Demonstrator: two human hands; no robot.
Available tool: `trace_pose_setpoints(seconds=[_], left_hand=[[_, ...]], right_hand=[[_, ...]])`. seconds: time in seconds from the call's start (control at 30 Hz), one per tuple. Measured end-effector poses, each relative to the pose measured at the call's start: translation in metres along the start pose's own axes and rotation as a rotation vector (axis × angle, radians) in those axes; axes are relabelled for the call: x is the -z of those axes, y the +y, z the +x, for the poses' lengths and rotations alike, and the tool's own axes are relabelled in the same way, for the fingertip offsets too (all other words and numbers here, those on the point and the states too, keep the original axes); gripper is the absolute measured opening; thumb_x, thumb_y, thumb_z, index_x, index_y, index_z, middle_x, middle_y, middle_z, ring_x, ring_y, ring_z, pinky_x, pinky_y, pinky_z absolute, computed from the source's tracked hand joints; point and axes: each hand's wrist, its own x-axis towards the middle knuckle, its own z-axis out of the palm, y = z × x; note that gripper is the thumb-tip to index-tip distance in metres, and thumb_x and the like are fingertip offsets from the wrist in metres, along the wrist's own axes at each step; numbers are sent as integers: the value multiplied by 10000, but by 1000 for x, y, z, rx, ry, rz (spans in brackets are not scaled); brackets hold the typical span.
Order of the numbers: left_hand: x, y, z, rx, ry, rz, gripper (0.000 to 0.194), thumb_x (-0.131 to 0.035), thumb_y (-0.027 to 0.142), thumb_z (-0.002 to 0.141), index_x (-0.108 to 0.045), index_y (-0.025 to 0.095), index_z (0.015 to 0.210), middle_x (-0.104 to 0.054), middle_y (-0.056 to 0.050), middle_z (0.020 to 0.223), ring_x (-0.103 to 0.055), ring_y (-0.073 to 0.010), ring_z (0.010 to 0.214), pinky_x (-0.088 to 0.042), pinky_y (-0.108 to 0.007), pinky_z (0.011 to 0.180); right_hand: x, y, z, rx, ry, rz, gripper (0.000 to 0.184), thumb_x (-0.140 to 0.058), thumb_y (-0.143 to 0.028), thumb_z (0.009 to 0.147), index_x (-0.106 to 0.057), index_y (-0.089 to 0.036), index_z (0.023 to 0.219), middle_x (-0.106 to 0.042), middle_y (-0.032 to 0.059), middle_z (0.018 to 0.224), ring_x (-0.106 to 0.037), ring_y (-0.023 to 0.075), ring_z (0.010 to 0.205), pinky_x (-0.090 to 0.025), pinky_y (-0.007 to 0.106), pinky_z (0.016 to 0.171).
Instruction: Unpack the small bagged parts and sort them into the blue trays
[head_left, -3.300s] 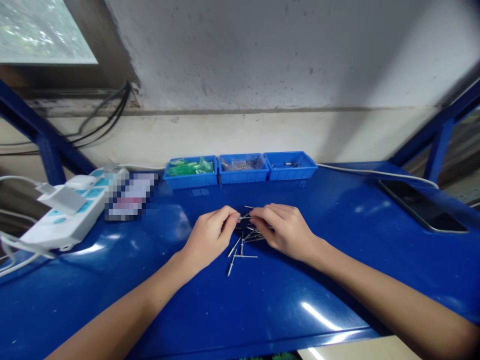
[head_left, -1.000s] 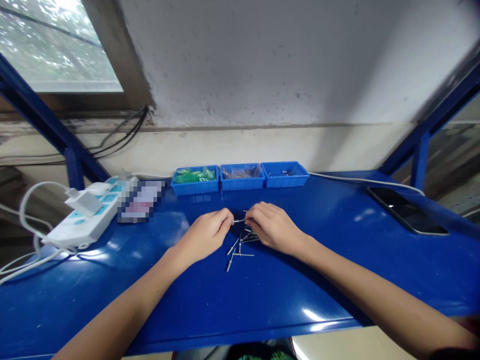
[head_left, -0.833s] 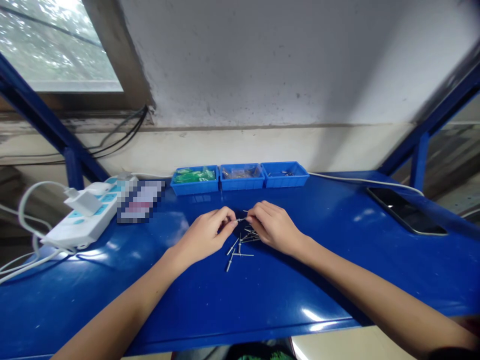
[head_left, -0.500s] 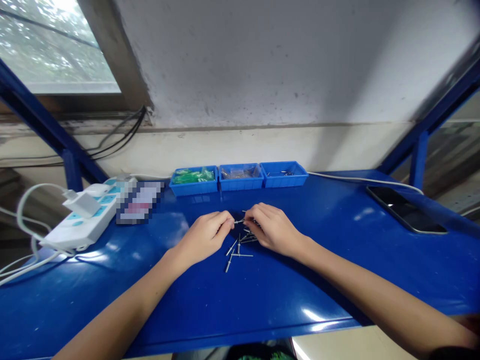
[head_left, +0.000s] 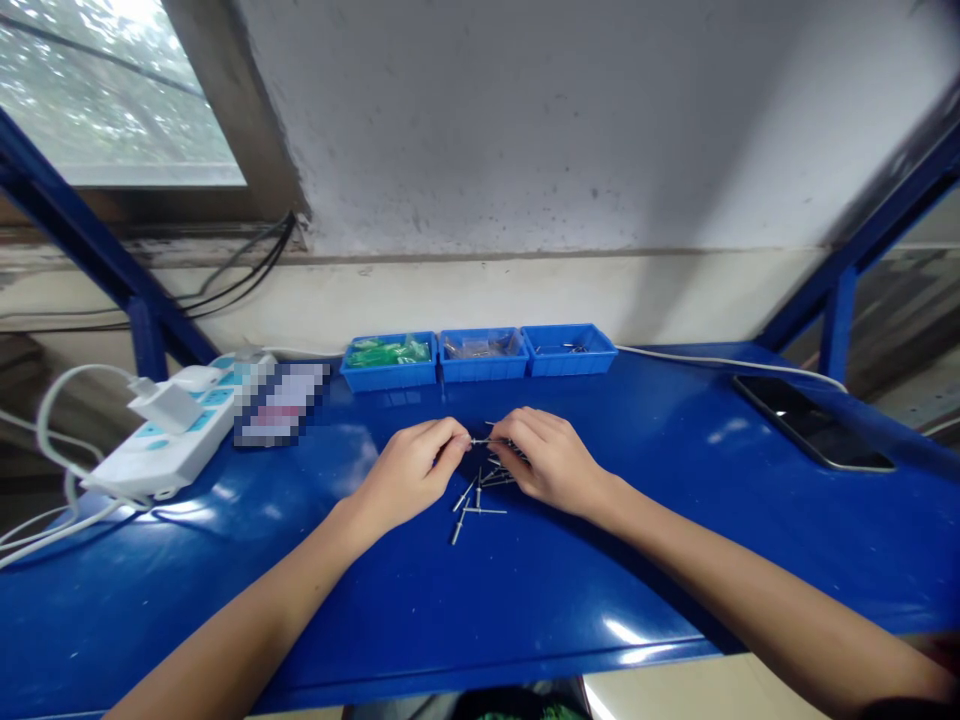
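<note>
Between my two hands, a thin metal pop rivet (head_left: 480, 441) lies roughly level above the blue table. My left hand (head_left: 421, 465) pinches one end of it with thumb and forefinger. At the other end, my right hand (head_left: 546, 455) has its fingers closed around the thin shank; the fingertips are partly hidden. Several loose pop rivets (head_left: 478, 493) lie scattered on the table just below and between the hands. Part of this pile is covered by my right hand.
Three blue bins stand along the wall: one with green packets (head_left: 388, 352), one with a clear bag (head_left: 484, 347), one with a few metal pieces (head_left: 571, 348). A white power strip (head_left: 176, 425) with cables sits left; a black phone (head_left: 812, 420) lies right on the blue table (head_left: 600, 600).
Both hands keep nearly the same place. The rivet between them now shows a little straighter and more level. The loose rivets have not moved.
</note>
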Motion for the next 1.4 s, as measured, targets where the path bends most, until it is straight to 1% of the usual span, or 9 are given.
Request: trace_pose_setpoints(seconds=[0.1, 0.2, 0.33, 0.5, 0.63, 0.77, 1.0, 1.17, 1.4], left_hand=[[-2, 0, -1, 1, -16, -35, 255, -330, 302, 953, -538, 201, 845, -612, 3, 766, -582, -136, 711, -422, -255, 662], [-7, 0, 2, 41, -25, -44, 269, -304, 327, 960, -546, 215, 921, -617, 11, 760, -591, -137, 699, -429, -256, 651], [-22, -7, 15, 141, -67, 79, 201, -438, 389, 900, -552, 225, 906, -616, 20, 734, -566, -141, 609, -394, -260, 553], [-38, -17, 26, 49, -34, 272, 146, -534, 350, 848, -576, 212, 870, -608, -24, 865, -556, -204, 825, -413, -321, 671], [-39, -16, 23, 0, -16, 387, 120, -494, 271, 877, -574, 202, 820, -610, -26, 860, -525, -226, 876, -380, -367, 729], [-31, -15, 16, 62, 30, 350, 109, -485, 224, 874, -560, 197, 799, -624, -18, 855, -527, -218, 858, -373, -355, 710], [-24, -28, 12, 111, 156, 148, 141, -442, 216, 891, -552, 194, 807, -619, -24, 825, -528, -200, 820, -413, -339, 729], [-24, -21, 13, 58, 137, 102, 164, -421, 223, 906, -543, 191, 802, -605, -30, 823, -517, -197, 824, -416, -337, 741], [-24, -12, 10, -57, 86, 44, 216, -392, 225, 926, -543, 192, 775, -587, -23, 782, -498, -181, 800, -405, -329, 757]], right_hand=[[6, 3, 1, 52, 78, -48, 68, -473, -197, 895, -534, -169, 888, -618, 41, 774, -541, 139, 679, -405, 264, 612], [26, 18, 7, 97, 311, -127, 46, -498, -181, 872, -535, -181, 845, -609, 23, 708, -536, 127, 625, -401, 255, 586], [54, 62, 12, -210, 592, -353, 133, -462, -238, 892, -560, -185, 818, -593, 25, 667, -536, 131, 595, -402, 266, 596], [37, 89, -2, -636, 208, -267, 324, -454, -417, 889, -584, -161, 1039, -671, 83, 855, -622, 208, 743, -455, 316, 654], [1, 62, -9, -588, -97, 196, 385, -331, -413, 943, -551, -187, 1165, -652, 97, 1111, -608, 228, 1022, -458, 375, 872], [-9, 34, -4, -538, -247, 533, 447, -268, -454, 958, -480, -222, 1275, -596, 78, 1234, -530, 222, 1172, -389, 426, 1000], [-2, 11, -4, -478, -267, 675, 413, -295, -423, 962, -410, -244, 1316, -632, 75, 1156, -575, 206, 1098, -447, 424, 937], [-8, 11, -5, -343, -67, 397, 361, -514, -307, 880, -455, -193, 1217, -617, 87, 1002, -612, 192, 902, -503, 362, 805], [-1, 14, -2, -91, -35, 121, 131, -448, -202, 905, -572, -186, 944, -626, 80, 920, -582, 182, 838, -470, 325, 750]])
